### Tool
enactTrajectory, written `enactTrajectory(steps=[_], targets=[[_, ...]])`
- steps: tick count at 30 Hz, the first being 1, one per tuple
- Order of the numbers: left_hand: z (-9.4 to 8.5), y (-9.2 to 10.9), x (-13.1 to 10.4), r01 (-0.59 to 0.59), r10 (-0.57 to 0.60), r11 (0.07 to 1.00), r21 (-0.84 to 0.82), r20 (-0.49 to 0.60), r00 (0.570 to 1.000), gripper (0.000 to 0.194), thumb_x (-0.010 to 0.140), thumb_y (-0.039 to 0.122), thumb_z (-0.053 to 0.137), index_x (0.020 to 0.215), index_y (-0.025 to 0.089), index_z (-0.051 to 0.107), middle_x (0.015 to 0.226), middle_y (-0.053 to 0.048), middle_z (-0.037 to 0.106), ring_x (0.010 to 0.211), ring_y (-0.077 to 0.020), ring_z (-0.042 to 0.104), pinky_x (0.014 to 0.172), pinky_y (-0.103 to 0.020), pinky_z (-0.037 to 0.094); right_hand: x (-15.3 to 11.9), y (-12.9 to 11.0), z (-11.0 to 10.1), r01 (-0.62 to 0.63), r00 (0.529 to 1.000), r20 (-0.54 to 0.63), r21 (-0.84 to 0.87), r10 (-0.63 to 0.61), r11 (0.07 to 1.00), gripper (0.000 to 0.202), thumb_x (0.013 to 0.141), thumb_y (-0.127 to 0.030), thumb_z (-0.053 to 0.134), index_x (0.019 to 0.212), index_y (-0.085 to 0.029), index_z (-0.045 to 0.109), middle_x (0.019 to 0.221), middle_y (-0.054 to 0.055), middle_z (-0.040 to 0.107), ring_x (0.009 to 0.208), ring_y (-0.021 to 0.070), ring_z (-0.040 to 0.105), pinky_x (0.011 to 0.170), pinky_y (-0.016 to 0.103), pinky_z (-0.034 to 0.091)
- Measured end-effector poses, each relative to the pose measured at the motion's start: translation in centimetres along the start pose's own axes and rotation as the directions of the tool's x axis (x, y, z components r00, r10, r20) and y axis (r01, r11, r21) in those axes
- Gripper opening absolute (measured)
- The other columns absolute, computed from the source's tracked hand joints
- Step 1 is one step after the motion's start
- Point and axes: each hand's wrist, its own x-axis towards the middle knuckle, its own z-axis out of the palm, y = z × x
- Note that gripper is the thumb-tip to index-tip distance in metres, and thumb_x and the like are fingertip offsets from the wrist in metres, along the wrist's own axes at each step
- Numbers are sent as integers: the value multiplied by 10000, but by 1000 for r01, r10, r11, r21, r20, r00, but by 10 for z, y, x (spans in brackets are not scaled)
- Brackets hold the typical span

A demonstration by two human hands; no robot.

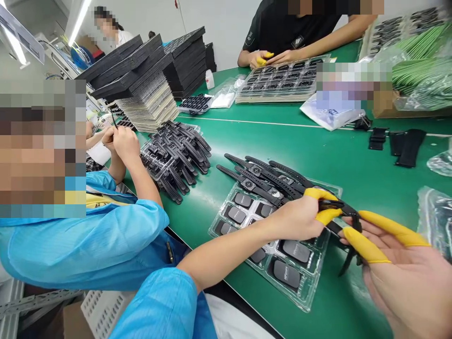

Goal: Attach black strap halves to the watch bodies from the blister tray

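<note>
My left hand (300,217), in yellow finger cots, pinches one end of a black smartwatch (348,210) by its strap. My right hand (411,270), also with yellow finger cots, grips the other side of the same watch between thumb and fingers. Its strap hangs down between the hands, and its face is hard to make out. Beneath my left forearm lies a clear plastic tray (314,287) with dark rounded-square pieces (286,274) in its pockets. Several strapped watches (254,176) lie across the tray's far end.
To the left, a co-worker in blue (81,240) handles a small dark item beside a pile of watches (180,150). Stacked black trays (141,66) stand behind. Across the green table (247,134), a person in black (293,33) works at a filled tray (282,80). Black straps (411,146) lie right.
</note>
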Motion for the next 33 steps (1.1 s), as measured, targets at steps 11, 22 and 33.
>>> enactTrajectory(steps=[11,22,33], targets=[[-1,-1,-3,-181,194,969,166,-67,979,450,1021,179,488,1467,140,532,1505,-146,595,1422,-254,574,1231,-385,464,4,-19,4,-113,985,121,-112,127,987,145,934,-332,591,1026,-372,695,759,19,632,676,251,642,551,362,522],[-7,2,-3,-375,312,853,362,222,924,623,881,-20,399,1464,102,581,1511,-121,618,1479,-202,524,1269,-362,407,-1,-37,10,-459,875,164,-23,456,888,486,701,-656,861,844,-236,662,662,28,591,511,144,456,428,276,428],[-8,-9,-2,-453,411,837,307,193,891,666,812,-17,412,1440,114,591,1493,-134,623,1437,-231,552,1245,-400,448,0,-36,8,-524,830,263,69,492,849,541,746,-652,860,729,-203,559,523,-35,471,412,66,317,391,198,241]])
